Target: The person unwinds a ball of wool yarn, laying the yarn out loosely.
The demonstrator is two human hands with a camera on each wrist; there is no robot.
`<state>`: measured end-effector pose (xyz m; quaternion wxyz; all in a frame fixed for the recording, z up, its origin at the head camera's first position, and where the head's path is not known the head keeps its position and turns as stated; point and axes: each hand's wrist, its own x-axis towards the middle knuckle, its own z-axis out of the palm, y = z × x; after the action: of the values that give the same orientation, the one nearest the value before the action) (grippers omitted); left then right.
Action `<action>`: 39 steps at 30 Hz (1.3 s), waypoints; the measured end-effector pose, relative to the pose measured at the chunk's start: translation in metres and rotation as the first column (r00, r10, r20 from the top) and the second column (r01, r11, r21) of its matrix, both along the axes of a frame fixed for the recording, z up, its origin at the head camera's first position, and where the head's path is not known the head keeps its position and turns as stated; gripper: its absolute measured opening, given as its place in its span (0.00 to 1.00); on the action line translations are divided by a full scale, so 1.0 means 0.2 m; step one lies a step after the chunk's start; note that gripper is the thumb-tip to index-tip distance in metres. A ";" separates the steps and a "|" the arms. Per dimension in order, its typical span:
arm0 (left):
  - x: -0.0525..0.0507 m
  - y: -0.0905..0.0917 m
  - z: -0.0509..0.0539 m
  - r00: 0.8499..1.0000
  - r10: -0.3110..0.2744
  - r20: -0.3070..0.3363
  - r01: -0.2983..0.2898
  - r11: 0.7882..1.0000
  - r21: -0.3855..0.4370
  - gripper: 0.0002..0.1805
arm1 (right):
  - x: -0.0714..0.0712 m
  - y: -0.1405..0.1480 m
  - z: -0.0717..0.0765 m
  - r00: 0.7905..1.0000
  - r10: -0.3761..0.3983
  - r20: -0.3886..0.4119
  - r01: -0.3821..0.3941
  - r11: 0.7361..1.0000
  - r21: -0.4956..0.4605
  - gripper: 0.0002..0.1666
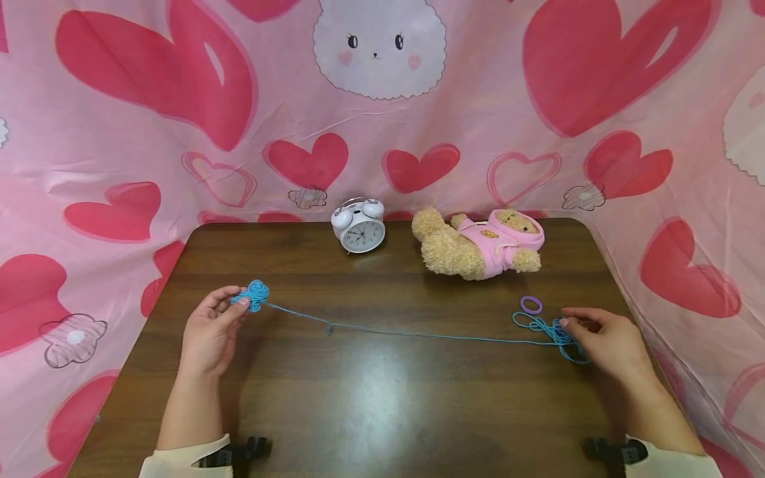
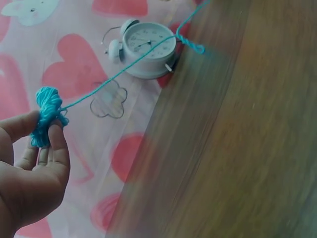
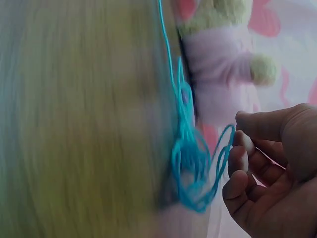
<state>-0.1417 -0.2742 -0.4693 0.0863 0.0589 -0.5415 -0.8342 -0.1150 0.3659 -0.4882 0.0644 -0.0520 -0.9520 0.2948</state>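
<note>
Between thumb and fingers, my left hand (image 1: 206, 328) pinches a small wound bundle of blue yarn (image 1: 257, 295) above the table's left side. In the left wrist view the bundle (image 2: 48, 116) bulges above and below the fingertips. A single strand (image 1: 418, 334) runs from it across to the right, with a short twisted kink (image 2: 190, 43) partway along. My right hand (image 1: 612, 342) is at the other end, beside a loose tangle of the same yarn (image 1: 552, 332). In the right wrist view, thumb and forefinger pinch one loop of that tangle (image 3: 190, 163).
A purple ring (image 1: 530, 305) lies just behind the tangle. At the table's back edge stands a white twin-bell alarm clock (image 1: 360, 229). Right of it a teddy bear (image 1: 478, 245) in a pink hoodie lies on its side. Pink heart-print cloth (image 1: 382, 119) hangs behind the brown table (image 1: 370, 425).
</note>
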 end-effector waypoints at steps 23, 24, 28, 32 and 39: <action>-0.07 0.21 0.00 0.989 -0.101 0.106 0.115 0.985 -0.129 0.13 | -0.17 -0.49 0.07 0.984 0.173 0.052 -0.159 0.967 -0.197 0.16; -0.07 0.22 0.00 0.988 -0.105 0.112 0.120 0.984 -0.132 0.13 | -0.18 -0.51 0.07 0.983 0.178 0.051 -0.164 0.965 -0.205 0.16; -0.08 0.26 0.00 0.984 -0.133 0.122 0.150 0.979 -0.141 0.14 | -0.20 -0.58 0.08 0.977 0.202 0.062 -0.181 0.954 -0.239 0.16; -0.09 0.30 0.00 0.981 -0.156 0.117 0.172 0.976 -0.137 0.15 | -0.22 -0.63 0.07 0.971 0.227 0.072 -0.200 0.943 -0.267 0.15; -0.11 0.37 -0.02 0.977 -0.187 0.100 0.199 0.971 -0.131 0.14 | -0.26 -0.74 0.05 0.963 0.266 0.049 -0.242 0.928 -0.283 0.14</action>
<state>-0.1639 -0.2003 -0.4728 -0.0151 0.0361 -0.6053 -0.7950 -0.1667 0.2179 -0.4782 -0.0236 0.0507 -0.9024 0.4273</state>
